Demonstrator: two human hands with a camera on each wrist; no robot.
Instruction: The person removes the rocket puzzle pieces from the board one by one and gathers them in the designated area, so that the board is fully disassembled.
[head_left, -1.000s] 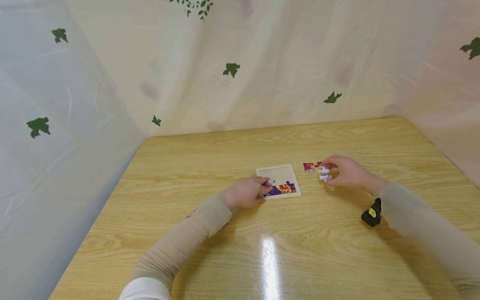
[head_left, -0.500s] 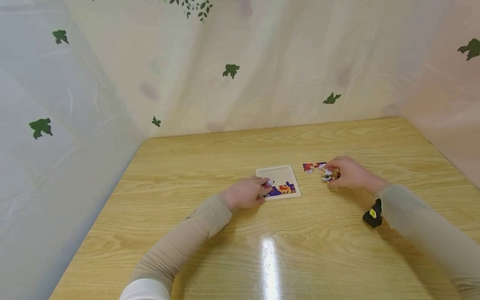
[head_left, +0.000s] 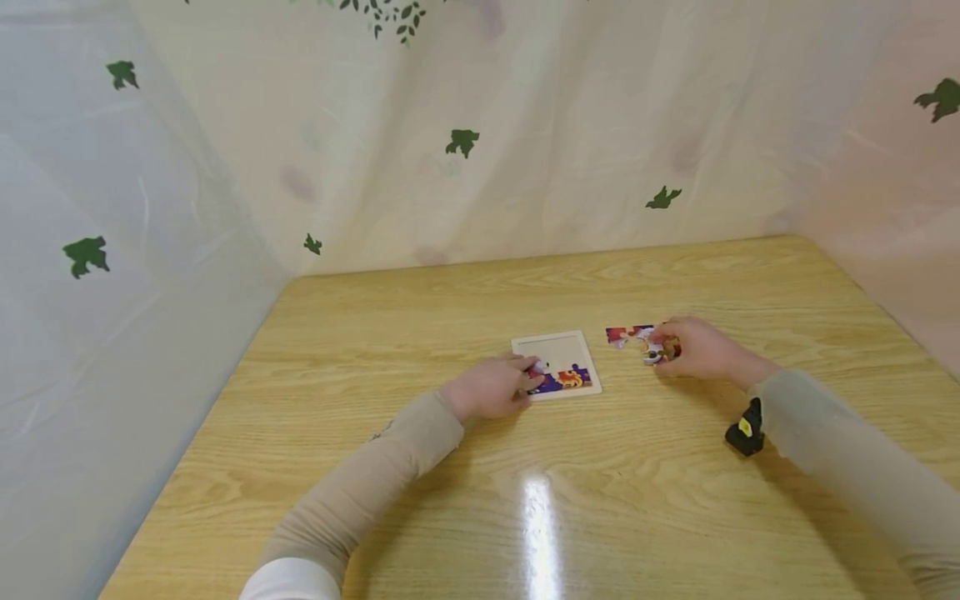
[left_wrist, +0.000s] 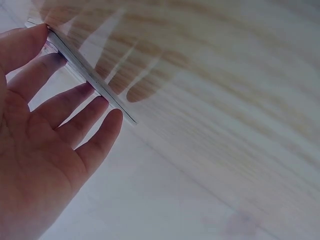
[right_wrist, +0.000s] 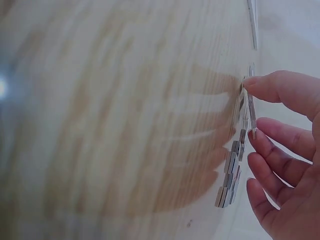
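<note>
In the head view, a white-rimmed puzzle board (head_left: 589, 357) lies on the table with purple and orange pieces (head_left: 567, 380) along its near side. The left hand (head_left: 489, 387) rests on its left part, fingers fairly straight; in the left wrist view the thumb and fingertips touch the thin edge (left_wrist: 82, 67). To the right, the right hand (head_left: 699, 348) pinches a white and dark puzzle piece (head_left: 652, 353), seen edge-on in the right wrist view as a thin strip (right_wrist: 252, 112) between thumb and fingers. Red and purple loose pieces (head_left: 619, 334) lie beside it, partly hidden.
Several loose pieces (right_wrist: 229, 172) stand out in the right wrist view below the held one. The wooden table (head_left: 420, 325) reflects a bright light near its front. Pale curtains with green leaf prints (head_left: 462, 142) hang behind and at both sides.
The held puzzle piece has turned in the right hand, and that hand has shifted slightly right. Over the last half second little has moved. The left hand has stayed on the board.
</note>
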